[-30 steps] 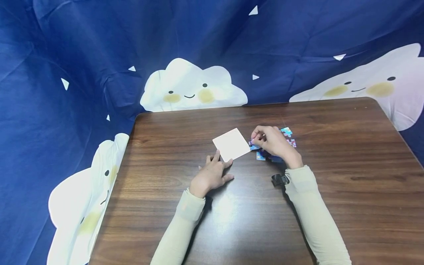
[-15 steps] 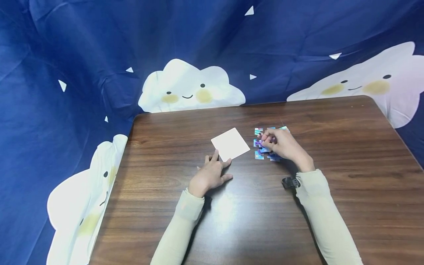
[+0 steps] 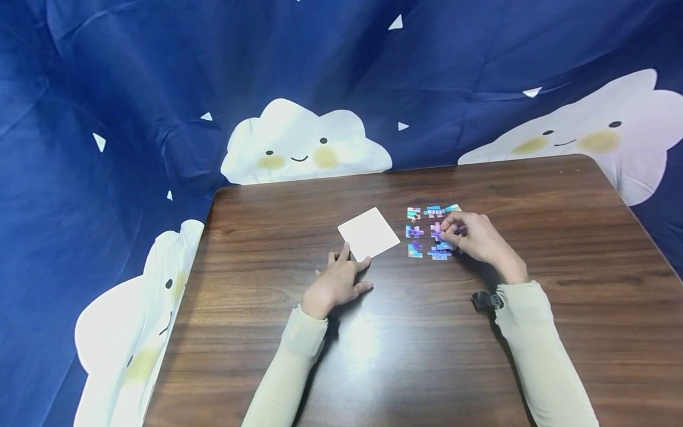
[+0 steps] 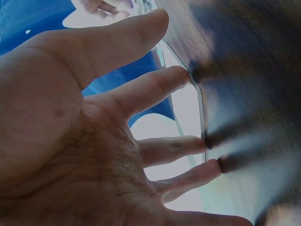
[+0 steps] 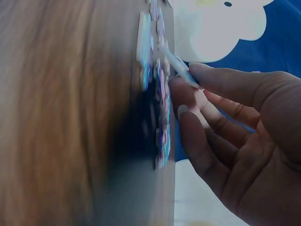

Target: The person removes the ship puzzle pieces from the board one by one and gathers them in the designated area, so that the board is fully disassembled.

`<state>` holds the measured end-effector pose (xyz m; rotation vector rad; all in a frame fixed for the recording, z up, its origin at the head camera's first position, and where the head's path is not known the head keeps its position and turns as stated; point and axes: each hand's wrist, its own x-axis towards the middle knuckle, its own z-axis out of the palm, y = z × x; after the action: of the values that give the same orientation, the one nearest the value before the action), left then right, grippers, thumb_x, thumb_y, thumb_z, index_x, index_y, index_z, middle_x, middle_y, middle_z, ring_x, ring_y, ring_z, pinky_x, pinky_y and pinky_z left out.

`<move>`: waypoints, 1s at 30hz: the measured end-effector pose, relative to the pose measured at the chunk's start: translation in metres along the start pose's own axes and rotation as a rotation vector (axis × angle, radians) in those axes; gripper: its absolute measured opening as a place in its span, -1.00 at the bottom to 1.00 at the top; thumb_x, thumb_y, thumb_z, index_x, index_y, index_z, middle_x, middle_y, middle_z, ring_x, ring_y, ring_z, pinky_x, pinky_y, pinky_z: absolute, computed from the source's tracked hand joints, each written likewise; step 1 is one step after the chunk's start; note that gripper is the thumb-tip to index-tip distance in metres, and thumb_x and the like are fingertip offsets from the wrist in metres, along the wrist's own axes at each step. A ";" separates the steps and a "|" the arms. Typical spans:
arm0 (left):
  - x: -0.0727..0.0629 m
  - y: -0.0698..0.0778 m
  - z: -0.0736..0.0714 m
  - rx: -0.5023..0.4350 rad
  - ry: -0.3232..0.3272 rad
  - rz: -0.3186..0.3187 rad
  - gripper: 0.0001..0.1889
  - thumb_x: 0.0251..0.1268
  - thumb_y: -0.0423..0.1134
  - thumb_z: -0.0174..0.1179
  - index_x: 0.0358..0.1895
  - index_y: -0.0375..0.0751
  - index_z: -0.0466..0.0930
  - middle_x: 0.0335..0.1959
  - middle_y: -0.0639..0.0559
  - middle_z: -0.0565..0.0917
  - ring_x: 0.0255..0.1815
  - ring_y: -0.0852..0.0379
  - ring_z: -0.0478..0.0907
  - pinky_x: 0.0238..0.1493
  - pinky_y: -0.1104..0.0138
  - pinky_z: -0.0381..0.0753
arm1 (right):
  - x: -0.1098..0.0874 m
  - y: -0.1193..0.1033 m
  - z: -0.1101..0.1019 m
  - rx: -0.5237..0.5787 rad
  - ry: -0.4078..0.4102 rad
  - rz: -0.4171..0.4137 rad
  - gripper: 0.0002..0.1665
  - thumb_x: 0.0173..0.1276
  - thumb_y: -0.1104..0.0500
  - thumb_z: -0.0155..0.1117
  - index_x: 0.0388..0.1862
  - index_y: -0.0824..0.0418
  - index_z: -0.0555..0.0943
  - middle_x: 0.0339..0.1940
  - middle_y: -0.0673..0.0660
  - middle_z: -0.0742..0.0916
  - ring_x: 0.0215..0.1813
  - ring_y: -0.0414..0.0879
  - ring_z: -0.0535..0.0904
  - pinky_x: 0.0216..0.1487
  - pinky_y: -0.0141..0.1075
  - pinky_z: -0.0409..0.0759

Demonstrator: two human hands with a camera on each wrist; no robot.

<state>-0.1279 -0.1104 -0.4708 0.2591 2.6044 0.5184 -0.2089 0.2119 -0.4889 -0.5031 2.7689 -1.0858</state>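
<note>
My right hand (image 3: 480, 237) pinches a jigsaw piece (image 5: 182, 69) between thumb and fingers, just above the right side of a group of puzzle pieces. In the head view, the left column holds a top piece (image 3: 413, 213), a middle piece (image 3: 413, 232) and a bottom piece (image 3: 414, 251). A blue-purple piece (image 3: 440, 255) lies below the right fingertips; others are partly hidden by that hand. With spread fingers, my left hand (image 3: 336, 281) touches the lower edge of a plain white square board (image 3: 369, 233). Its straight fingers also show in the left wrist view.
The pieces and board lie on a brown wood-grain table (image 3: 256, 237). Behind it and at the left hangs a blue cloth (image 3: 176, 53) printed with white clouds. A small black device (image 3: 485, 300) sits at the right wrist.
My right hand has moved to the right across the pieces, carrying the pinched piece and uncovering the left column. My left hand stays at the board's edge.
</note>
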 end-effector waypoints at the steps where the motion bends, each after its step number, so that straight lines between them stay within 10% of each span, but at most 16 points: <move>1: 0.000 0.000 0.000 0.000 -0.001 0.001 -0.36 0.47 0.09 0.27 0.56 0.21 0.36 0.75 -0.29 -0.11 0.68 -0.41 0.01 0.30 -0.62 0.21 | -0.002 0.002 -0.001 0.009 -0.006 0.018 -0.90 0.46 0.24 0.37 -0.14 0.27 0.68 -0.40 0.13 0.72 -0.46 -0.13 0.66 -0.44 -0.37 0.60; 30: 0.000 -0.001 0.001 -0.015 0.004 0.000 -0.36 0.46 0.08 0.28 0.56 0.19 0.37 0.75 -0.28 -0.11 0.69 -0.41 0.01 0.32 -0.62 0.19 | -0.025 0.027 -0.013 -0.046 0.010 0.087 -0.90 0.41 0.24 0.43 -0.22 0.27 0.71 -0.37 0.14 0.72 -0.46 -0.28 0.54 -0.47 -0.40 0.57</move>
<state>-0.1274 -0.1112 -0.4717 0.2528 2.6033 0.5394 -0.1954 0.2480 -0.4979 -0.3798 2.8015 -1.0107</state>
